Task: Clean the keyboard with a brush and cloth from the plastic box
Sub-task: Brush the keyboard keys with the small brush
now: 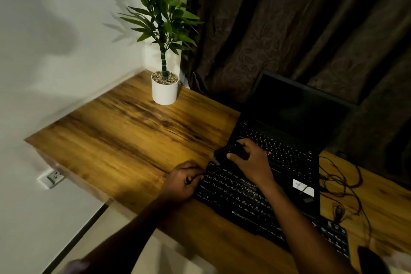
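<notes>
The right hand (251, 160) gripped the brush (229, 153) at the top-left corner of the keyboard (233, 196) on the table (124, 131). The left hand (184, 182) curled at its left edge, and I could not tell whether its grip held anything. Light strokes along each row seemed best.

The keyboard (240, 198) is black with white letters. The brush (229, 151) is black too. The laptop (289, 140) is black, with a red dot among its keys. The desk (124, 135) is amber-brown wood streaked with dark grain. The pot (165, 93) is white, the plant (162, 6) green, the curtain (289, 18) dark brown and faintly patterned.
</notes>
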Demonstrator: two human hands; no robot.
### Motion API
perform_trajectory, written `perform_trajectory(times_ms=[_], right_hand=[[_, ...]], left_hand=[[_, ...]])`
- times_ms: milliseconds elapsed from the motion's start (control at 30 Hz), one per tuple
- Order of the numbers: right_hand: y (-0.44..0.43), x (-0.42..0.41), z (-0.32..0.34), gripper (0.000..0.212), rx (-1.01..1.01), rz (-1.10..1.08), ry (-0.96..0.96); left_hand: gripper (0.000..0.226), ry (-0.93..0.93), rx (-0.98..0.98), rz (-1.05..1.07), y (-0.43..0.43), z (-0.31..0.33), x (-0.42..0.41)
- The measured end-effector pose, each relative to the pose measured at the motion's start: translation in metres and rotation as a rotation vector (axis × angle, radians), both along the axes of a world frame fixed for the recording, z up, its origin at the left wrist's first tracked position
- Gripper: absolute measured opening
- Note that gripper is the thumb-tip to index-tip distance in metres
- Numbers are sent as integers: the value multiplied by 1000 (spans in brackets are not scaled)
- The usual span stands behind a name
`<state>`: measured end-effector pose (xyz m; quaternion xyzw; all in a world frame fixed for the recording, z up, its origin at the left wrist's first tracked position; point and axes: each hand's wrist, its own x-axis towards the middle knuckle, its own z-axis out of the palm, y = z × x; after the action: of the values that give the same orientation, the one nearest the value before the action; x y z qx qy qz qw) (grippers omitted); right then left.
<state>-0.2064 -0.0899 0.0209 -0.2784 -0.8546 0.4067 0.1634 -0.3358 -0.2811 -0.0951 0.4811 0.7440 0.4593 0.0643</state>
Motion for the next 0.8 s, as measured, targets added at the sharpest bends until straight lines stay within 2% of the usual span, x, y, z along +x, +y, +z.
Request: perform_trajectory(times_ms=[200, 533, 800], right_hand=[[-3, -15, -7, 32, 3, 99, -23], [2, -17, -2, 44, 223, 148, -192], [1, -22, 1, 44, 211, 162, -254]], left_hand=[[20, 8, -10, 12, 0, -2, 0], [21, 25, -14, 25, 2, -10, -3], [21, 10, 13, 40, 2, -12, -2]])
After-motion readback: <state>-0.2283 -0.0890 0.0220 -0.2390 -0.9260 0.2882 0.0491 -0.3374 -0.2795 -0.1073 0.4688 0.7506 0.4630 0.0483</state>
